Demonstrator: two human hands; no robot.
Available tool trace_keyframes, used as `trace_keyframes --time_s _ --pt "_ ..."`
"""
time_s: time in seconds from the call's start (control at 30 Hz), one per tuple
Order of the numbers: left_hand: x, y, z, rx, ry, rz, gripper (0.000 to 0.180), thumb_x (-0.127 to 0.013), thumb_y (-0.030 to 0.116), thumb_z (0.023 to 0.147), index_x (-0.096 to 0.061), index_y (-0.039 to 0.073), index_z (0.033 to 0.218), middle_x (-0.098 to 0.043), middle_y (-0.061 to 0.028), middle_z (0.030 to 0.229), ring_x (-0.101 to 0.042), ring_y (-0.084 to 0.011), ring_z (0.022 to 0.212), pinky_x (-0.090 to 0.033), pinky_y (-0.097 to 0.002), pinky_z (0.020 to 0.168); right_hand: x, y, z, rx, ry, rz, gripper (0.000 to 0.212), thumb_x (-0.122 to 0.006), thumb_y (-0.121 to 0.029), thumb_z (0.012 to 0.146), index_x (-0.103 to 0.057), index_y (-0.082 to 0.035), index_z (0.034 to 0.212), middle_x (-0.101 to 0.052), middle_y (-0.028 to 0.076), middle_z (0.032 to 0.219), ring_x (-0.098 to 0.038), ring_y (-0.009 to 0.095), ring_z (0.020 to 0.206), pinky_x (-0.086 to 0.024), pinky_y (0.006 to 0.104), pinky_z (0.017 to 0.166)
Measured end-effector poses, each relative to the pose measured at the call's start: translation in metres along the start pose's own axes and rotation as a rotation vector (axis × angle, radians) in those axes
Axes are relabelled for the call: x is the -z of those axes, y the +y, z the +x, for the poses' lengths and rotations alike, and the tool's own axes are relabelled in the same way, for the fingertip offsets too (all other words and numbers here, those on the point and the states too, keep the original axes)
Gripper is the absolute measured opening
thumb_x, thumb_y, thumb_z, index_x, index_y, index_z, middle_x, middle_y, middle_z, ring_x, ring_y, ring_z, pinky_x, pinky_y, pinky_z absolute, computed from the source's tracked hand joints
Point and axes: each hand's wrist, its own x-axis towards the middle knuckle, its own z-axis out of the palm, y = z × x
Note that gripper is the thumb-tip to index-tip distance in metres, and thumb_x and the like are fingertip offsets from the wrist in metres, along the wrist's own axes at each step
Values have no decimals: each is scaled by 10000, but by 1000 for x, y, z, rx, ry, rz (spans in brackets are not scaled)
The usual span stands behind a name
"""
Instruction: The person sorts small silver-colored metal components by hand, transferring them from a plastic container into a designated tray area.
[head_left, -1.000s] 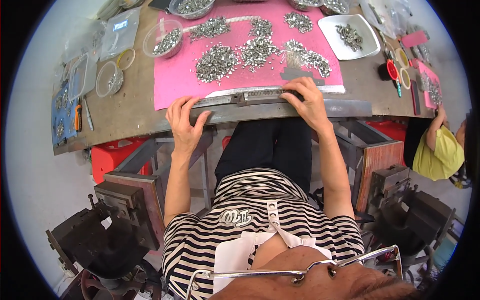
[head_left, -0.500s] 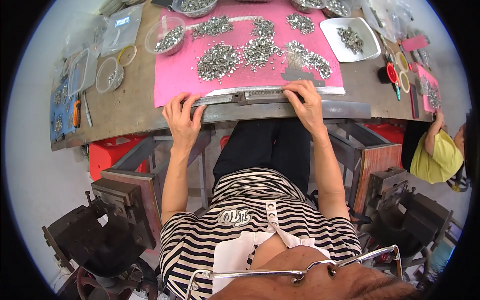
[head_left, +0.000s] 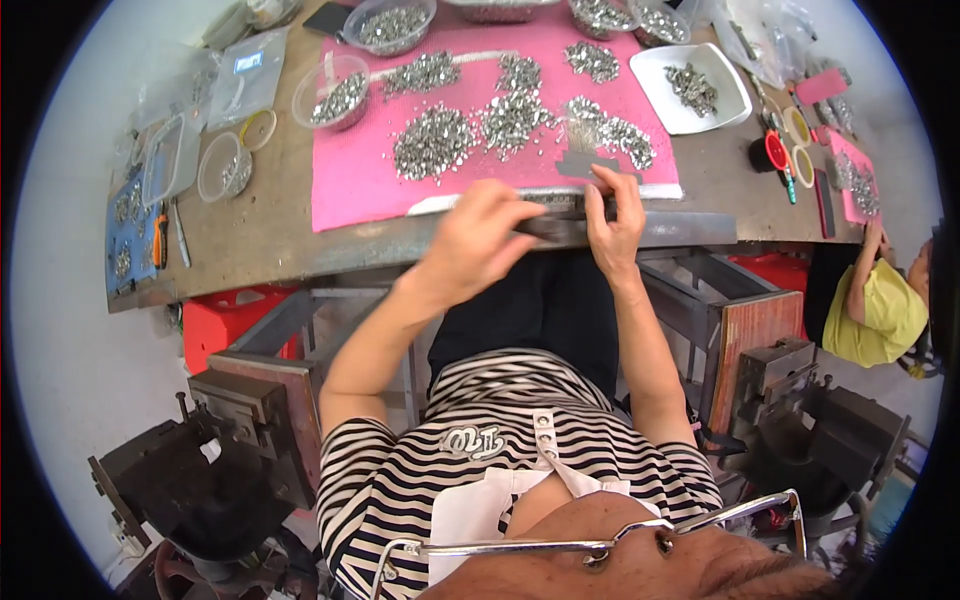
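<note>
At the bench's front edge, my right hand point(head_left: 616, 225) pinches the right end of a narrow slotted metal strip point(head_left: 560, 202) between thumb and fingers. My left hand point(head_left: 480, 240), slightly smeared by motion, is closed on a dark metal piece point(head_left: 541, 228) just in front of the strip. The hidden part of that piece lies under my fingers. Beyond both hands, heaps of small shiny metal pieces point(head_left: 435, 143) lie on a pink ribbed mat point(head_left: 350, 190). A grey flat piece point(head_left: 598, 165) lies on the mat by my right fingertips.
Clear plastic bowls point(head_left: 330, 92) of metal pieces and a white square dish point(head_left: 735, 105) stand around the mat. At left are an orange-handled tool point(head_left: 160, 240) and a blue mat point(head_left: 122, 200). A co-worker in a yellow top point(head_left: 875, 315) sits at far right. Machine vises point(head_left: 215, 430) flank me below.
My left hand has moved right and a little nearer, from the long bar's left end to close beside my right hand, now with a dark metal piece. My right hand has stayed near the strip's right end.
</note>
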Motion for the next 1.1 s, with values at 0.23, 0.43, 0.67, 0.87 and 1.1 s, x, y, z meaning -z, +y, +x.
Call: trace_keyframes --time_s 0.23,0.43,0.67,0.87,1.1 --pt "-69 -27 -3 23 51 377 445 -803 277 794 -716 184 1220 -552 -68 1049 -526 -257 996 -352 -437 919 26 9 -35 177 -43 -523 304 -687 -58 905 -676 -20 1207 -639 119 959 -595 296 880 -432 398 841" --pt "-75 -24 -9 59 133 491 443 -798 250 813 -705 210 1244 -571 -68 1120 -529 -253 1091 -325 -465 950 15 -24 -35 -49 62 31 133 -675 25 924 -726 29 1046 -712 129 1053 -694 238 909 -552 328 804" --pt "-96 -22 -26 128 189 338 405 -781 124 803 -653 151 1186 -594 -38 1090 -562 -236 1070 -297 -463 984 33 -9 -25 120 -102 -53 104 -697 -4 886 -706 9 989 -702 141 908 -654 293 768 -517 386 734" --pt "-91 -10 -15 215 163 264 386 -773 155 828 -649 157 1194 -595 -43 1074 -571 -238 1057 -284 -496 1017 2 69 120 161 -25 -267 88 -660 -51 903 -703 -25 975 -684 162 886 -654 366 815 -513 433 749" --pt "-36 -74 34 50 51 409 127 -672 166 920 -702 171 1044 -630 -30 961 -586 -231 979 -289 -574 1057 -26 112 150 202 -112 -626 109 -716 -145 865 -724 -47 913 -680 143 903 -648 351 869 -501 478 798"
